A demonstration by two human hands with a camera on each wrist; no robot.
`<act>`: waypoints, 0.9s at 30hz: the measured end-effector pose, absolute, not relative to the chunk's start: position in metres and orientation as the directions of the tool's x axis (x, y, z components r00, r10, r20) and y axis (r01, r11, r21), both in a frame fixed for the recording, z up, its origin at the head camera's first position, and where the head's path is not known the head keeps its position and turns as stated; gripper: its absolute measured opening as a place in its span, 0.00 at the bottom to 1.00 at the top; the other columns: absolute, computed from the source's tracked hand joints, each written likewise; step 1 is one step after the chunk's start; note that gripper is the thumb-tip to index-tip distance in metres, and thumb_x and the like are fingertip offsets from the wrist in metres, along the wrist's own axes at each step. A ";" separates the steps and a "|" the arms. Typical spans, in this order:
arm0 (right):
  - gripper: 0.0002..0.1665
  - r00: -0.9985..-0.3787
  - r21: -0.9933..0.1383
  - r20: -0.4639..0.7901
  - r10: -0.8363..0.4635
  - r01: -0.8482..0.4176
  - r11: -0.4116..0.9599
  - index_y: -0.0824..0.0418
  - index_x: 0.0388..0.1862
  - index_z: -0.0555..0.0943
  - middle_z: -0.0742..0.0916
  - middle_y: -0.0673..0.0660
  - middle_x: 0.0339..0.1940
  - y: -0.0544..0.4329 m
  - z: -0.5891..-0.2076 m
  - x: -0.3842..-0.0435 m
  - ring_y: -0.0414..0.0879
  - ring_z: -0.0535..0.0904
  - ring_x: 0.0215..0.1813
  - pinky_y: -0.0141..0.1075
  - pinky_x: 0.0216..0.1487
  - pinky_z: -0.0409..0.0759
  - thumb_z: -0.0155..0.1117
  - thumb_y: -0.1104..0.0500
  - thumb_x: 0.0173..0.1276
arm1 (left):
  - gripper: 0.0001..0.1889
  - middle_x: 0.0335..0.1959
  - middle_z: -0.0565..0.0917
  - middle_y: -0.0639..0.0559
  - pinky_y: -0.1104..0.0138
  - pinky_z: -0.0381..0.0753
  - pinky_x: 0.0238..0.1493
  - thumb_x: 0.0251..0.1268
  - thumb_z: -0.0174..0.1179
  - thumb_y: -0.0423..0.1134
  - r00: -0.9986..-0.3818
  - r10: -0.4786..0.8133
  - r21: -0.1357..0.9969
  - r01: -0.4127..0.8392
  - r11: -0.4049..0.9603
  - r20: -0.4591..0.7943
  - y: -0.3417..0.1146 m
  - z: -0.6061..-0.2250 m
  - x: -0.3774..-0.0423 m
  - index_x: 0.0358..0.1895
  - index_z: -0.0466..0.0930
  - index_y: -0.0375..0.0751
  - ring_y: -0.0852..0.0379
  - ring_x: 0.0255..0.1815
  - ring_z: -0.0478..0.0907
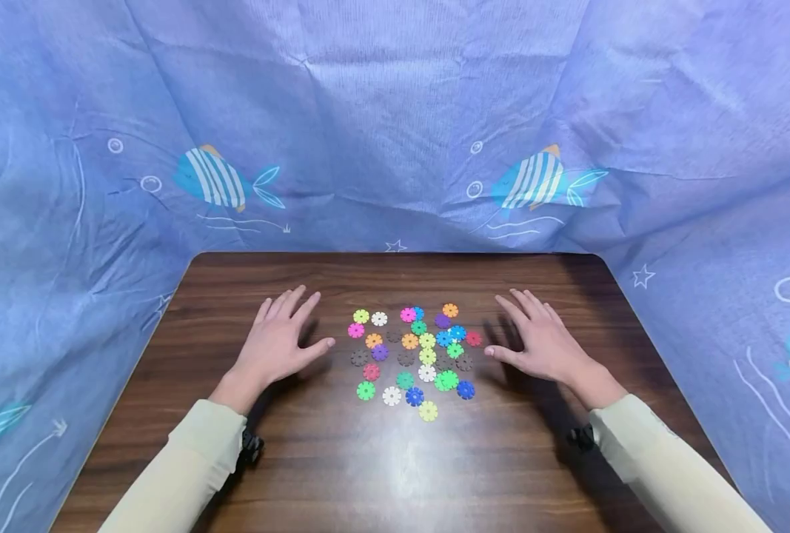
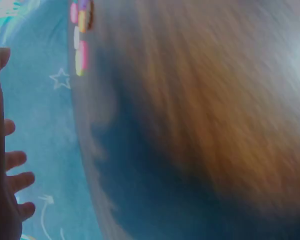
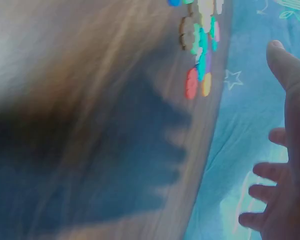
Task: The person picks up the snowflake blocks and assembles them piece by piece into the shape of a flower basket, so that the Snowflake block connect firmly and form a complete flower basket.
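Several flat, notched plastic discs point(image 1: 427, 372) in many colours lie spread over the middle of the table, some overlapping. To their left is my left hand point(image 1: 280, 339), fingers spread and thumb pointing toward the discs, holding nothing. My right hand point(image 1: 540, 340) mirrors it on the other side, its thumb tip close to a dark disc point(image 1: 463, 362). A red disc point(image 1: 474, 338) is also near that hand. In the left wrist view the left fingers point(image 2: 21, 181) extend over the table's edge line with nothing in them. The right wrist view shows the right thumb point(image 3: 285, 62) apart from the fingers.
The dark wood-grain table point(image 1: 341, 474) has rounded far corners. A blue cloth point(image 1: 381, 111) with fish and star drawings hangs behind it and along both sides. Black wrist devices point(image 1: 251, 448) sit below both sleeves. Each hand casts a shadow on the table.
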State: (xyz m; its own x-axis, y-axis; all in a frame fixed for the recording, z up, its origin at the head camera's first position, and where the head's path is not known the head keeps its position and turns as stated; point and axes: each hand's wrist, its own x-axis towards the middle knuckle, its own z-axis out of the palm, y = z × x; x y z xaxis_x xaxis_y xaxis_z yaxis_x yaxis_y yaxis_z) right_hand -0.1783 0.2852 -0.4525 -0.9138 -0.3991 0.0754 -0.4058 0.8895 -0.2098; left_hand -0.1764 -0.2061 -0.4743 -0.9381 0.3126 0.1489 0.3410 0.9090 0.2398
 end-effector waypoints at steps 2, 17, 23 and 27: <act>0.57 -0.905 -0.236 0.094 -0.414 -0.424 0.874 0.56 0.80 0.64 0.67 0.65 0.79 0.280 -0.448 -0.180 0.67 0.61 0.79 0.69 0.73 0.61 0.67 0.25 0.61 | 0.49 0.78 0.64 0.40 0.38 0.53 0.78 0.64 0.52 0.77 -0.932 0.314 0.267 0.353 0.897 0.178 -0.201 -0.469 -0.176 0.80 0.62 0.49 0.38 0.78 0.60; 0.28 -0.889 -0.488 0.152 -0.432 -0.447 0.749 0.59 0.59 0.84 0.86 0.55 0.49 0.218 -0.458 -0.204 0.52 0.84 0.48 0.50 0.49 0.84 0.77 0.49 0.64 | 0.19 0.50 0.85 0.51 0.47 0.76 0.63 0.69 0.64 0.53 -0.911 0.350 0.490 0.412 0.768 0.217 -0.152 -0.497 -0.187 0.54 0.86 0.44 0.49 0.56 0.79; 0.21 -0.900 -0.530 0.128 -0.417 -0.417 0.738 0.57 0.52 0.87 0.88 0.53 0.44 0.204 -0.479 -0.213 0.48 0.83 0.43 0.45 0.46 0.83 0.79 0.50 0.63 | 0.17 0.51 0.84 0.52 0.48 0.75 0.63 0.66 0.66 0.51 -0.893 0.397 0.498 0.449 0.742 0.214 -0.132 -0.502 -0.190 0.50 0.87 0.46 0.50 0.57 0.77; 0.19 -0.906 -0.535 0.085 -0.415 -0.393 0.748 0.55 0.51 0.88 0.89 0.52 0.45 0.198 -0.489 -0.215 0.47 0.81 0.42 0.44 0.45 0.82 0.78 0.49 0.64 | 0.16 0.53 0.83 0.53 0.45 0.73 0.64 0.65 0.68 0.51 -0.886 0.423 0.511 0.457 0.728 0.190 -0.122 -0.501 -0.190 0.51 0.88 0.49 0.50 0.60 0.75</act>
State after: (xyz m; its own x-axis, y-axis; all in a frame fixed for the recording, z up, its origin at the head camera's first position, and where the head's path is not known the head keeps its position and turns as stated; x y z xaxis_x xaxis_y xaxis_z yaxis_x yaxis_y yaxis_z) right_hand -0.2151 0.1975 -0.4887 -0.9060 -0.4145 0.0853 -0.3926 0.7478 -0.5353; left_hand -0.1904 -0.1225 -0.5005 -0.8859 0.4235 0.1895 0.4573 0.7280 0.5108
